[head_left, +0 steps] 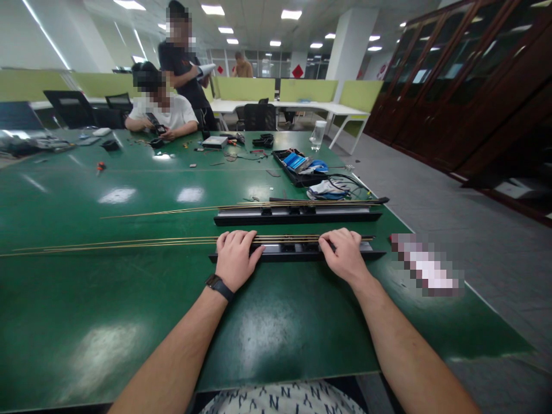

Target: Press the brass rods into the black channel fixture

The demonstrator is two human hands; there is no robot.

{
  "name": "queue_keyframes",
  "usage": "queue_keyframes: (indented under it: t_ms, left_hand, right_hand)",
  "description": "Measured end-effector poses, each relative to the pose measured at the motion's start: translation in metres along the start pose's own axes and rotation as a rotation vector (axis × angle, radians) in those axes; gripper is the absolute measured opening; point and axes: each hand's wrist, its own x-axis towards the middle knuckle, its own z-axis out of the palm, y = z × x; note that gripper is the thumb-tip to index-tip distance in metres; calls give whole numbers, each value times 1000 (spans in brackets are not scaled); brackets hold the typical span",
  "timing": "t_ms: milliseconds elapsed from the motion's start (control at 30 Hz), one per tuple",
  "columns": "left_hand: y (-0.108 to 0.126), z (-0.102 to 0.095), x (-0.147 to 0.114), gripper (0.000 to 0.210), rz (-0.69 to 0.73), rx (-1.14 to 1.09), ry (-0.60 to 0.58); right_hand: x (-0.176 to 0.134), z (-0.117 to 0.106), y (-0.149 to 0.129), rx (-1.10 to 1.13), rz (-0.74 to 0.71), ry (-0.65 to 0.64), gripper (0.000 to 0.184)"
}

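Note:
A long black rail (297,257) with grey and black inner parts lies crosswise on the green table before me. Thin brass-coloured rods (172,242) run along its far side and stick out well past its left end. My left hand (235,256), wearing a black watch, is wrapped over the rail's left part, fingers on the far side and thumb toward the near side. My right hand (344,253) has thumb and forefinger pinched at the rods near the rail's right part. The fingers partly hide what they touch.
A second black rail (297,218) with similar rods lies just beyond. Farther back are a black tray (297,178) with blue items, gloves (328,188), cables and a clear cup (318,135). A blurred-out object (426,264) lies right. Two people are across the table.

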Motion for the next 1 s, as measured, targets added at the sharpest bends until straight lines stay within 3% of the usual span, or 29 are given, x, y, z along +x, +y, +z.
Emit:
queue_keyframes:
  t_ms: [1000]
  left_hand:
    - [-1,2,-1,37,10,22,8]
  right_hand:
    - [0,-1,2,-5,-5,15,22]
